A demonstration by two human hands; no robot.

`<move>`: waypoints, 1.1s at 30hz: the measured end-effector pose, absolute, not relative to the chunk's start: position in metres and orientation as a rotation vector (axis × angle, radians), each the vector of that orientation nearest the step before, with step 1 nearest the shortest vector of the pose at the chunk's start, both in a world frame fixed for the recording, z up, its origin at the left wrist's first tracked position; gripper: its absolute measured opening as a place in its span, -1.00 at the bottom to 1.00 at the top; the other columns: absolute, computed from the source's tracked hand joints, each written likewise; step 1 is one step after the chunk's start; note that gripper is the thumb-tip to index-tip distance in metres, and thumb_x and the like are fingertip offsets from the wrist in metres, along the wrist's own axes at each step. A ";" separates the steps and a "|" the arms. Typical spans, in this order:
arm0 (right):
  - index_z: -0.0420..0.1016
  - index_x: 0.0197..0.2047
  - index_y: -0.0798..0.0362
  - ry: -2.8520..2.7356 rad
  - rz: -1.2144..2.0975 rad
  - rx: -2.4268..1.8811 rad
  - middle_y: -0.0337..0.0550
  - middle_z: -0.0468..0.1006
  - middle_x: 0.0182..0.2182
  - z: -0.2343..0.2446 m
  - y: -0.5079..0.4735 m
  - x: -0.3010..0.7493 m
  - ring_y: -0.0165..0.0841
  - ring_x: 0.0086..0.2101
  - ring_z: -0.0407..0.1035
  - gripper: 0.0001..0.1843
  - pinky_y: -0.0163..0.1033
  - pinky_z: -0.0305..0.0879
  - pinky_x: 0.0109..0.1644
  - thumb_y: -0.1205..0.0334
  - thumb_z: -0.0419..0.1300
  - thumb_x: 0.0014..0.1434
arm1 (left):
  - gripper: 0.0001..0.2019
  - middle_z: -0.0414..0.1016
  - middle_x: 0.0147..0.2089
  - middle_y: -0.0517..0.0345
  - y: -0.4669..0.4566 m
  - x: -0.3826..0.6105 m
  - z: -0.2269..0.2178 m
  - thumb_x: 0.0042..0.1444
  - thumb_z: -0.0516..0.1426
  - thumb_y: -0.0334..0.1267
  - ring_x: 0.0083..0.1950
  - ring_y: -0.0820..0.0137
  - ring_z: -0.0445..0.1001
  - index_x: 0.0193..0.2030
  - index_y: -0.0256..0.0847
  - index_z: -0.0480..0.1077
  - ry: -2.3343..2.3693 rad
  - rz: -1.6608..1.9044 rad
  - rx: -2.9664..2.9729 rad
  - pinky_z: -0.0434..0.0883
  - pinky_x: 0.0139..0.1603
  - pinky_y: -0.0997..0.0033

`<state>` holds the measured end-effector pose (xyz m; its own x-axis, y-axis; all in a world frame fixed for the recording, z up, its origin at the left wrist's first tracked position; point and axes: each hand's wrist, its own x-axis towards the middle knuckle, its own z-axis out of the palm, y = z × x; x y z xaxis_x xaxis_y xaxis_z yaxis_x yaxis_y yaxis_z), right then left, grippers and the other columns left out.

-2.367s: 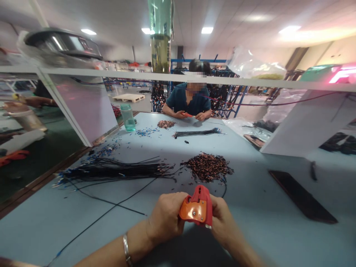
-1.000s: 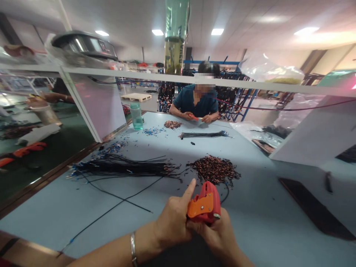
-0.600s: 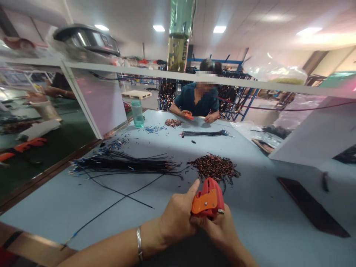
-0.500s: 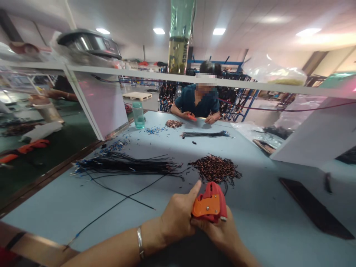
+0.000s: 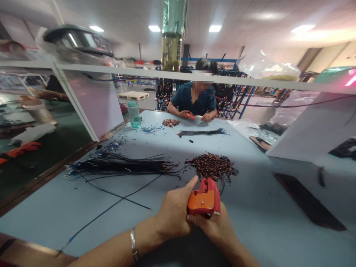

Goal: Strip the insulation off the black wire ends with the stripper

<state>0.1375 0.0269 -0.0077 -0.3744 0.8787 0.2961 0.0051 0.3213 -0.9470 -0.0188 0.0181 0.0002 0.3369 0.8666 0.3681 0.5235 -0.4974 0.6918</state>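
Note:
A red and orange wire stripper (image 5: 204, 200) stands jaws up at the front middle of the table. My right hand (image 5: 218, 228) is closed around its lower part, with most fingers hidden behind it. Against its left side presses my left hand (image 5: 174, 211), one finger pointing up beside the jaws and the others curled. Whatever those curled fingers hold is hidden. Just beyond the tool lies a pile of short dark and copper-coloured wire scraps (image 5: 213, 165). A bundle of black wires (image 5: 122, 165) with blue ends lies to the left, and loose black wires (image 5: 111, 205) cross in front of it.
Blue bits (image 5: 111, 146) are scattered beyond the bundle, near a green bottle (image 5: 134, 115). Opposite, a co-worker (image 5: 194, 100) holds a red tool near a smaller wire bundle (image 5: 201, 132). A dark flat strip (image 5: 308, 202) lies right. A white shelf rail (image 5: 133, 71) spans overhead.
The whole view has shifted slightly left as the camera turned. Both hands keep the same hold around the wire stripper.

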 end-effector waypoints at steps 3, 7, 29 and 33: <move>0.49 -0.43 0.11 -1.704 1.230 -0.822 -0.16 0.52 -0.51 -0.001 0.028 0.138 -0.36 -0.49 0.33 -0.69 -0.32 0.34 -0.39 0.02 0.36 0.03 | -0.06 0.58 -0.12 -0.08 0.020 -0.021 0.000 -0.20 0.15 -0.39 -0.18 0.09 0.56 0.41 -0.30 -0.02 1.168 1.071 2.142 0.47 -0.12 0.12; 0.50 -0.28 0.12 -1.795 1.212 -0.849 -0.26 0.40 -0.54 0.015 0.032 0.144 -0.45 -0.54 0.17 -0.67 -0.38 0.18 -0.47 -0.01 0.30 0.08 | -0.14 0.56 -0.10 -0.05 0.022 -0.025 0.003 -0.09 0.13 -0.34 -0.17 0.15 0.54 0.41 -0.25 -0.04 1.207 1.128 2.090 0.44 -0.10 0.18; 0.57 -0.15 0.14 -1.807 1.169 -1.069 -0.22 0.51 -0.57 0.021 0.041 0.153 -0.40 -0.54 0.29 -0.68 -0.32 0.18 -0.43 0.10 0.13 0.16 | -0.79 0.52 -0.46 0.02 0.024 -0.023 0.009 -0.17 0.23 -0.27 -0.45 0.36 0.47 -0.39 -0.39 0.51 0.680 0.887 0.903 0.43 -0.39 0.38; 0.51 -0.36 0.13 -1.803 1.467 -0.954 -0.26 0.48 -0.67 0.024 0.040 0.149 -0.40 -0.59 0.36 -0.77 -0.33 0.22 -0.44 0.13 0.16 0.17 | -0.67 0.57 -0.42 0.02 0.024 -0.021 0.006 -0.20 0.24 -0.34 -0.47 0.37 0.50 -0.20 -0.38 0.51 0.579 0.791 0.801 0.46 -0.34 0.37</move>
<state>0.1495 0.0400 0.0241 -0.5477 0.8364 0.0217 0.1490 0.1230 -0.9812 -0.0208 0.0239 0.0057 0.5806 0.7983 -0.1599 -0.3931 0.4469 0.8036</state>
